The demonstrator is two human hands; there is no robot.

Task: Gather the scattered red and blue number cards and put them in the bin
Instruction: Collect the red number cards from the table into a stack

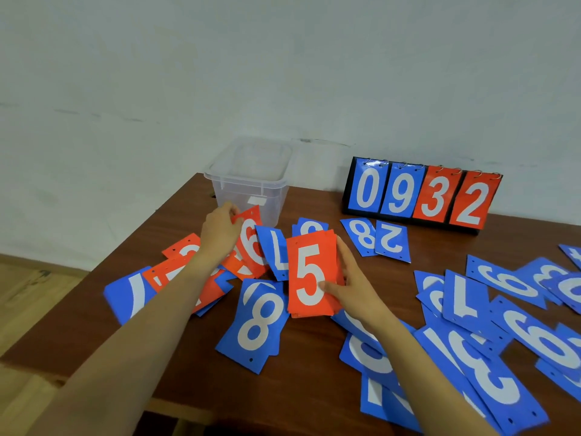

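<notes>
Beside the bin [248,184], your left hand [220,229] pinches the red 6 card [251,247]. Your right hand [352,278] grips the red 5 stack [309,275].

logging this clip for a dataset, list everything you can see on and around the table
bin: one, clear, far left at the back
scoreboard: one, black, reads blue 0 9, red 3 2, far right
blue cards: many, blue, mostly right and front
red cards: several, red, left of centre
6 card: one, red, held near the bin
5 stack: one, red, held at centre
table: one, brown wood
left hand: pinches the 6 card
right hand: holds the 5 stack
</notes>
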